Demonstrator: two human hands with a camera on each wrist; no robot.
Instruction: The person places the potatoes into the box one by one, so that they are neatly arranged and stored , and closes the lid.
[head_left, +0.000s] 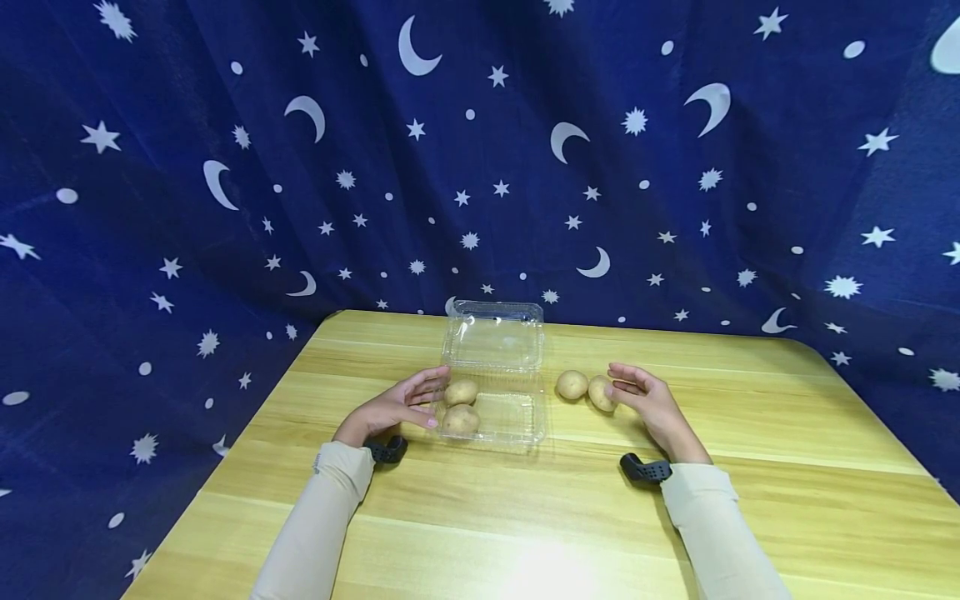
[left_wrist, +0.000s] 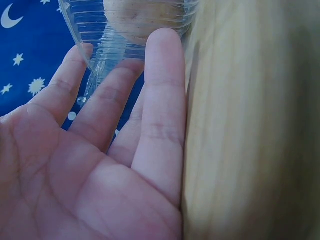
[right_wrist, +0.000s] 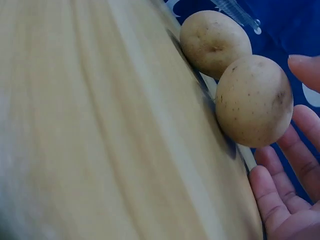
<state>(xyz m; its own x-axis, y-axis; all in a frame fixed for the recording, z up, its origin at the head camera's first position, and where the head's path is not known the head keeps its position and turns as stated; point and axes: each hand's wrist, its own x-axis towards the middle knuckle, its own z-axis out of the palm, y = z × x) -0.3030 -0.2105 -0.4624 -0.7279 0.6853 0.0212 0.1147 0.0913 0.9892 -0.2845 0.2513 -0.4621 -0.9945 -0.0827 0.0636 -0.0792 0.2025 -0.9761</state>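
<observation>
A transparent plastic clamshell box (head_left: 513, 419) lies on the table with its lid (head_left: 495, 337) folded back. Two potatoes, one nearer (head_left: 461, 421) and one farther (head_left: 461, 392), sit in the left part of its base. My left hand (head_left: 401, 404) is at the box's left side, fingers extended; in the left wrist view the fingertips are right at the ribbed wall. To the right of the box, two more potatoes, a left one (head_left: 572, 384) and a right one (right_wrist: 255, 100), lie side by side on the table. Around the right one, my right hand (head_left: 651, 408) holds its fingers apart and loosely bent.
The wooden table (head_left: 480, 508) runs back to a dark blue curtain (head_left: 517, 125) with white moons and stars, which also hangs along the left side. Each wrist wears a black strap device, one on the left (head_left: 388, 450) and one on the right (head_left: 645, 469).
</observation>
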